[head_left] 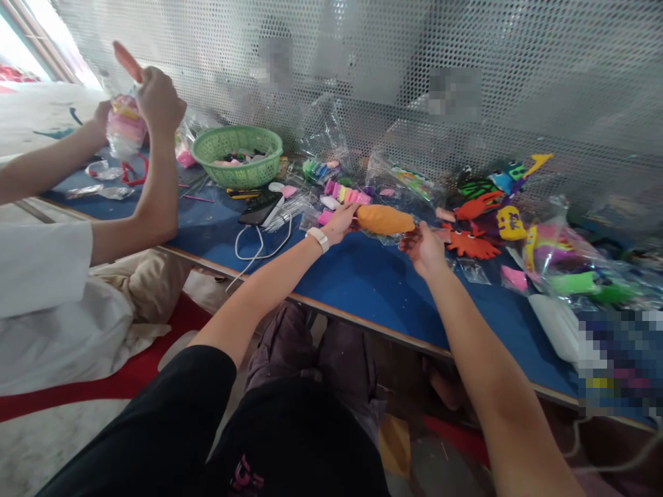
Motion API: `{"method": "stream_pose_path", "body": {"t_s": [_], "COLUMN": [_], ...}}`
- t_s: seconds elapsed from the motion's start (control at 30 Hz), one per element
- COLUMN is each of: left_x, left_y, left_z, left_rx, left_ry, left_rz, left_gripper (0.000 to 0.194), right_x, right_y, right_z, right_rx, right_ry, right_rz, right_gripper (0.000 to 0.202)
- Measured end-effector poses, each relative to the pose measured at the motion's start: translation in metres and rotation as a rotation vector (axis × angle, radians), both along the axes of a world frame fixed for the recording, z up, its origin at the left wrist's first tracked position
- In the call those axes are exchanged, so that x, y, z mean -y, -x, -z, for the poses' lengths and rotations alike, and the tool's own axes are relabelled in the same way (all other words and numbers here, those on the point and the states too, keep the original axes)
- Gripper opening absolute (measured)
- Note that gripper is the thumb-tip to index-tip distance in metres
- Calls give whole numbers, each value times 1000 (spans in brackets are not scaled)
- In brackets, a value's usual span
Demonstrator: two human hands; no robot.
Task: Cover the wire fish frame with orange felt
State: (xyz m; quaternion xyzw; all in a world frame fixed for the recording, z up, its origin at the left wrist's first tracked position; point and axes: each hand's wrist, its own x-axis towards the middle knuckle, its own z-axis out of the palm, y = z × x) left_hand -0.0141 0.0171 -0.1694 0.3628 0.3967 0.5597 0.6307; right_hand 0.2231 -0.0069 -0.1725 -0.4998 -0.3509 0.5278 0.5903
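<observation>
A long, rounded piece of orange modelling clay (386, 219) is held level above the front of the blue table (357, 283). At its left end, my left hand (342, 223) is closed on it, with a white band around the wrist. My right hand (425, 250) grips the opposite end, its fingers curled and partly hidden. Clear plastic wrap shows just beneath the clay. Pink and yellow clay pieces (348, 195) lie behind my left hand. Close to my right hand sits an orange-red crab figure (472, 241) with eyes.
A green basket (207, 157) of small packets stands at the back left, with a phone (262, 208) and white cable before it. Bagged clay figures (564, 255) crowd the right. A co-worker's hands (158, 103) hold coloured clay packs at left. A perforated metal panel (362, 83) rises behind.
</observation>
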Motion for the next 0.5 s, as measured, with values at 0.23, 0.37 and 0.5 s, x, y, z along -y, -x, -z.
{"method": "stream_pose_path", "body": {"t_s": [0.23, 0.37, 0.5], "left_x": [3, 6, 9], "left_y": [1, 1, 0], "left_z": [-2, -5, -7], "left_rx": [27, 34, 3], "left_ry": [-6, 3, -9], "left_rz": [-20, -26, -27], "left_gripper": [30, 27, 29], "right_x": [-1, -1, -1], "right_y": [1, 2, 1], "right_z": [0, 2, 3], "right_rx": [-11, 5, 9], "right_ry": [7, -15, -19], "right_rz": [-8, -27, -18], "right_gripper": [51, 53, 53]}}
